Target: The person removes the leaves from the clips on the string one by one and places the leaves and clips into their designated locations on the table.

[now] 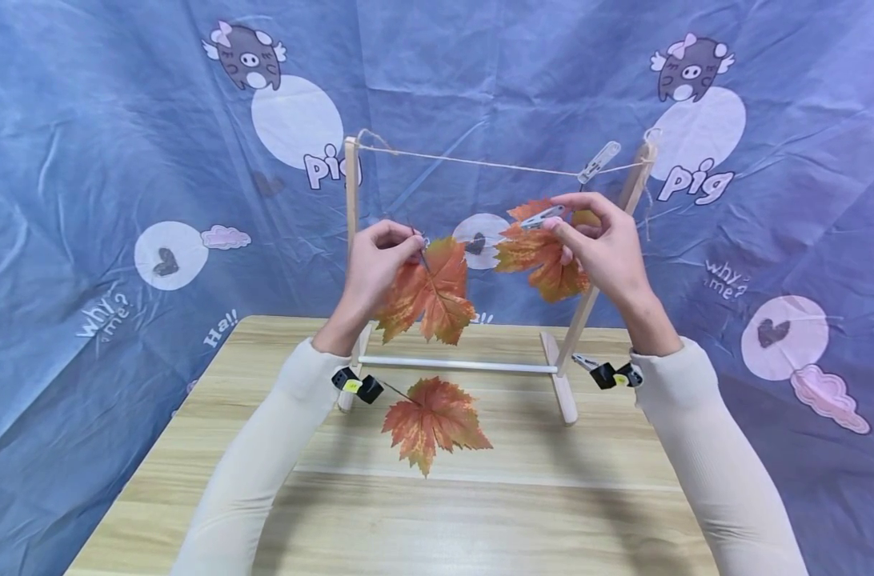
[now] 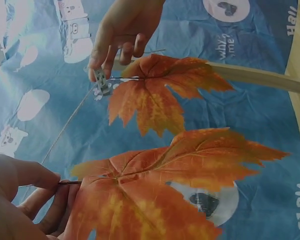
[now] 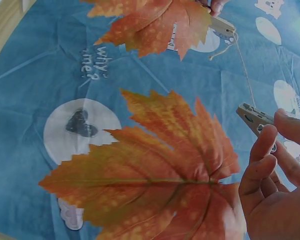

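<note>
In the head view my left hand (image 1: pixel 382 260) pinches the thin dark stem of an orange maple leaf (image 1: pixel 433 292), whose blade spreads below the fingertips. My right hand (image 1: pixel 603 244) holds a pale clothespin (image 1: pixel 543 216) between thumb and fingers, also visible in the right wrist view as a clothespin (image 3: pixel 255 119) angled toward the string. A second maple leaf (image 1: pixel 538 260) hangs beside the right hand, partly hidden by it. Above that hand another clothespin (image 1: pixel 599 162) sits on the string (image 1: pixel 480 163). A third maple leaf (image 1: pixel 437 420) lies on the table.
A wooden frame with a left post (image 1: pixel 351 192) and a leaning right post (image 1: pixel 635 180) carries the string. Its white crossbar (image 1: pixel 459 365) runs low between the feet, above the wood-grain table (image 1: pixel 444 520). Blue printed cloth (image 1: pixel 437 72) hangs behind.
</note>
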The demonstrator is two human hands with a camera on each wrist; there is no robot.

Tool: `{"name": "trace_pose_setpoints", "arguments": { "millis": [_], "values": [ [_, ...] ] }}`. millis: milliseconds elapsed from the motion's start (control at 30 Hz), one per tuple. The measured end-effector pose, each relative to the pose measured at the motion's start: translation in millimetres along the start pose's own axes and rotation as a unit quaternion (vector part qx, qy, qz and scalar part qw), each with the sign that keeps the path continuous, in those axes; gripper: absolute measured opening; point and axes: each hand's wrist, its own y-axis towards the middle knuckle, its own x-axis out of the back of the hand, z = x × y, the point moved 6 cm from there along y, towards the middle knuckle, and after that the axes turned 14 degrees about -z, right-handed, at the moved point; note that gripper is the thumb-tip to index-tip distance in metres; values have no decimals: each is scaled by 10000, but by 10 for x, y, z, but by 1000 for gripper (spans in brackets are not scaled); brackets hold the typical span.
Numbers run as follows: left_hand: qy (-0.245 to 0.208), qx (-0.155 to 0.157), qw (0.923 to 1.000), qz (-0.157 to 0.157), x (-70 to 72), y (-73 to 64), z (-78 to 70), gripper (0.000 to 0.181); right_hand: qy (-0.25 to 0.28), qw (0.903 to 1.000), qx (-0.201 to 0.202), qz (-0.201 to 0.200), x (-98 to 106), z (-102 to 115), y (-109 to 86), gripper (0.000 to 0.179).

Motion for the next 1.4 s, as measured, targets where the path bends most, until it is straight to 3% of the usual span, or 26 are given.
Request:
{"name": "trace_pose_setpoints", "arguments": {
  "millis": [533,767,1133,1400],
  "values": [
    [-401,508,9977,-221,144,-22,207,12,-230,9991,-323,160,179,-191,-183,38],
    [-504,766,9954,-285,220,-75,315,13,-366,9985,-353,180,279,-299,-261,36],
    [-649,1003,9920,-397,339,-178,516,11,-624,9936,-853,398,383,-524,-410,33],
    [-610,1184,9902,-424,405,-251,660,12,-706,9915,-940,549,444,-683,-505,37]
  ]
}}
